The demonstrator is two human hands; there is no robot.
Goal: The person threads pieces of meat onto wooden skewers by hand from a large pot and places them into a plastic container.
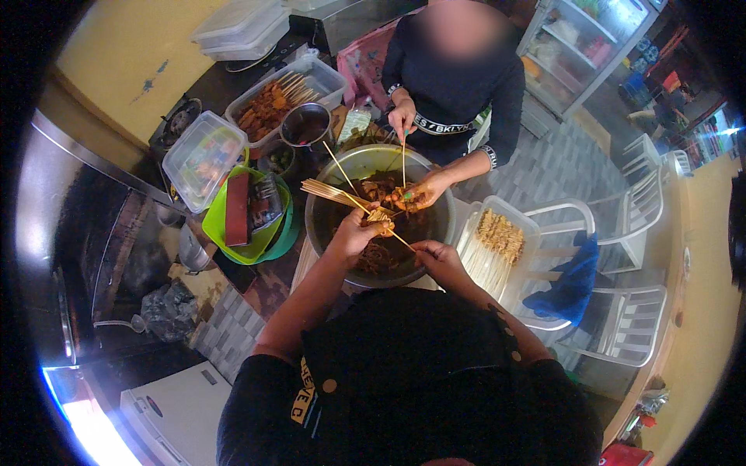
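Over a large round metal basin [450, 204], my left hand [356, 233] holds a piece of yellowish food threaded on a bamboo skewer [402, 240]. The fingers of my right hand [438, 259] pinch the lower right end of that skewer. Dark marinated meat [373, 259] lies in the basin below. A bundle of bare skewers [326, 190] rests across the basin's left side, by my left hand, and a single skewer [340, 166] slants up behind it. Across the basin, a person in a dark top holds another skewer [403, 160] upright and meat in the other hand.
On the right, a clear plastic tub [527, 218] holds filled skewers, near white plastic chairs [583, 215] and a blue cloth [562, 288]. To the left stand a green basin [218, 224], a plastic lid [204, 160], a metal pot [306, 125] and a tub of skewered meat [335, 84].
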